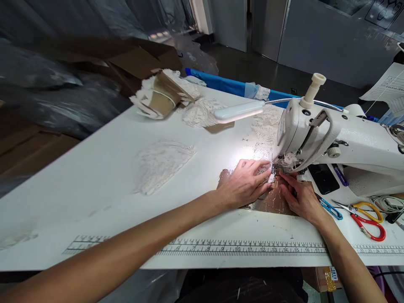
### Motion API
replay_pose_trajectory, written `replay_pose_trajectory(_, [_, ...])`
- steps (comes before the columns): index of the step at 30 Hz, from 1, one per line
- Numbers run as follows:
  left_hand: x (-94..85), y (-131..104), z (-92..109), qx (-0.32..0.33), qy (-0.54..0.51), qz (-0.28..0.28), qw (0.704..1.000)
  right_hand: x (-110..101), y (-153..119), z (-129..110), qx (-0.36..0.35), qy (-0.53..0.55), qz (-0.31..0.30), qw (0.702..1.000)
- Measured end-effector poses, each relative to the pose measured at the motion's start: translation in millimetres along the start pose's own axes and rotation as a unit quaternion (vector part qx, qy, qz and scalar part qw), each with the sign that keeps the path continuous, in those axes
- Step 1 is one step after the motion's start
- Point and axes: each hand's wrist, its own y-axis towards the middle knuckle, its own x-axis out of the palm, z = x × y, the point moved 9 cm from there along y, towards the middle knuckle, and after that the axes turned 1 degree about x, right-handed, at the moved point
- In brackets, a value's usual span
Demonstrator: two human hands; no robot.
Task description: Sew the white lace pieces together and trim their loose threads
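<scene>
My left hand point(244, 183) lies flat with its fingers stretched out, pressing a piece of white lace point(264, 169) beside the needle of a white sewing machine point(315, 134). Most of that lace is hidden under the palm and fingers. On the other side of the presser foot point(275, 167), my right hand point(299, 195) rests with its index finger pointing at the foot and its thumb apart. Both hands are over a brown, shiny machine plate point(268, 204). A ruffle of white lace point(267, 122) spreads behind the needle.
A cut lace piece point(164, 164) lies left; a tied lace bundle point(162, 94) sits behind. A lamp point(240, 111) lights the needle. Blue snips point(331, 209), red-and-yellow scissors point(368, 219) and a phone point(324, 179) lie right. A ruler strip point(236, 248) runs along the front edge.
</scene>
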Motion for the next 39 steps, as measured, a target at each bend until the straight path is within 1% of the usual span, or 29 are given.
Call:
replay_pose_trajectory(1, [-4.3,0,-1,0.013,-0.005,0.007,1.000,-2,0,0,0.002,0.008,0.001,1.000])
replay_pose_trajectory(3, [-9.9,1,1,0.069,-0.031,0.006,0.997,-4,1,0,0.007,0.022,0.002,1.000])
replay_pose_trajectory(6, [-8.6,1,8,0.160,-0.072,-0.020,0.984,-6,2,-1,0.003,0.039,0.018,0.999])
replay_pose_trajectory(8, [-6.0,2,9,0.180,-0.083,-0.021,0.980,-7,2,-3,-0.002,0.045,0.034,0.998])
replay_pose_trajectory(10, [-3.9,5,7,0.168,-0.102,-0.013,0.980,-7,1,-4,-0.004,0.045,0.044,0.998])
replay_pose_trajectory(11, [-3.2,8,3,0.145,-0.118,-0.009,0.982,-5,0,-5,-0.006,0.043,0.043,0.998])
replay_pose_trajectory(13, [-1.9,12,-9,0.072,-0.151,0.000,0.986,-2,-1,-9,-0.014,0.027,0.033,0.999])
replay_pose_trajectory(15, [0.5,14,-21,-0.006,-0.168,0.003,0.986,2,-1,-15,-0.030,-0.015,0.014,0.999])
replay_pose_trajectory(16, [1.6,14,-25,-0.030,-0.167,0.003,0.986,4,-1,-19,-0.041,-0.042,0.000,0.998])
replay_pose_trajectory(17, [3.0,15,-26,-0.040,-0.163,0.000,0.986,7,0,-22,-0.051,-0.070,-0.015,0.996])
replay_pose_trajectory(18, [4.3,15,-25,-0.039,-0.158,-0.005,0.987,9,1,-25,-0.058,-0.096,-0.031,0.993])
replay_pose_trajectory(20, [5.4,15,-20,-0.017,-0.135,-0.011,0.991,13,3,-29,-0.062,-0.132,-0.057,0.988])
replay_pose_trajectory(23, [4.1,12,-9,0.060,-0.080,-0.016,0.995,14,3,-30,-0.057,-0.146,-0.072,0.985])
replay_pose_trajectory(25, [2.5,8,0,0.121,-0.057,-0.017,0.991,14,2,-31,-0.064,-0.133,-0.069,0.987])
replay_pose_trajectory(27, [-0.9,5,5,0.154,-0.047,-0.003,0.987,12,0,-31,-0.076,-0.114,-0.060,0.989])
replay_pose_trajectory(29, [-4.6,3,7,0.166,-0.036,0.019,0.985,10,-2,-30,-0.086,-0.095,-0.048,0.991])
replay_pose_trajectory(35, [-10.8,3,10,0.167,-0.024,0.070,0.983,8,-4,-28,-0.092,-0.066,-0.029,0.993])
replay_pose_trajectory(39, [-10.3,3,12,0.172,-0.021,0.083,0.981,6,-4,-29,-0.084,-0.055,-0.025,0.995])
